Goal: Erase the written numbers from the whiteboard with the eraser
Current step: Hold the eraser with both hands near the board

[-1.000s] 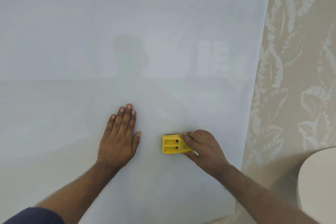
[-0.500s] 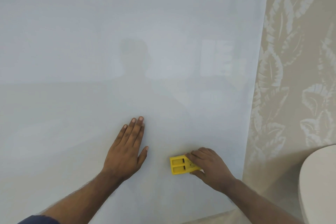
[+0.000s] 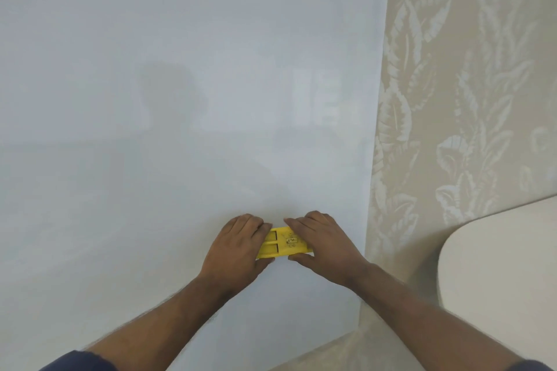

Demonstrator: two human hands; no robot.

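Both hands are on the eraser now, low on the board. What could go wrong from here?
1. The yellow eraser sits low near the whiteboard right edge; a wide stroke could run onto the patterned wallpaper.
2. The left hand and right hand hold opposite ends, so uneven pressure may tilt it.
3. No numbers show here; remaining marks may lie outside the view.

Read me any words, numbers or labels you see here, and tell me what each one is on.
Small mark on the yellow eraser: too small and blurred to read.
Whiteboard: no written numbers or words visible, only faint reflections.
Leaf-patterned wall: no text.
Both the left hand and the right hand hold the eraser and cover part of it.
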